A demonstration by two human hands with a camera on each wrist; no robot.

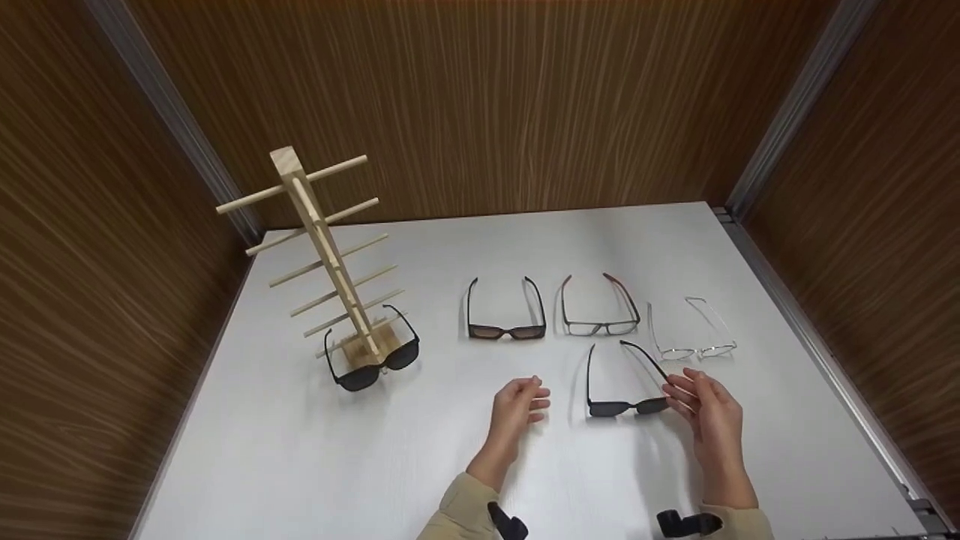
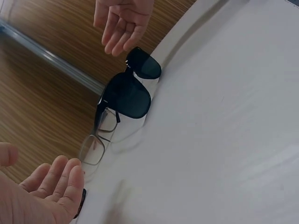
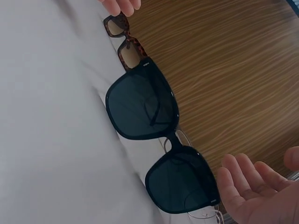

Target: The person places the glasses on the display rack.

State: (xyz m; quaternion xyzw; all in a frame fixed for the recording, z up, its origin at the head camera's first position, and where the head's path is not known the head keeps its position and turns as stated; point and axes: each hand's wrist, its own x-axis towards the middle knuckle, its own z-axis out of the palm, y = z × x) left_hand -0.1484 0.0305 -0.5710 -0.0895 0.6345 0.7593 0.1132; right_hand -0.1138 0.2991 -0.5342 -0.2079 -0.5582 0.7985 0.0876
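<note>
dark sunglasses (image 1: 610,409): on the bench (image 1: 262,465), between the two hands, lenses toward the person, both arms unfolded and pointing away

right hand (image 1: 709,416): gripping nothing, fingers loosely extended just beside the right end of the dark sunglasses; whether a fingertip touches the frame i cannot tell

left hand (image 1: 514,409): empty too, fingers relaxed, a visible gap between it and the other end of that pair

one-sided hold: if only the right hand closed on the frame, the free end could swing or an arm could fold, since nothing supports the left side

lens contact: fingers landing low on the front could smear the dark lenses, which take up most of it

red-tipped glasses (image 1: 600,328): near, just behind the dark sunglasses; a forward push could run the arm tips into their clear lenses

thin-framed glasses (image 1: 679,353): just beyond the right hand; a wide sweep might drag them, the pale wire being hard to see against white

brown-lensed glasses (image 1: 487,332): beyond the left hand, apart from it, so probably at less risk

wooden rack (image 1: 330,247): at the left, a black pair (image 1: 362,378) low on it; a bump could probably shake that pair loose, as it seems merely perched
</note>
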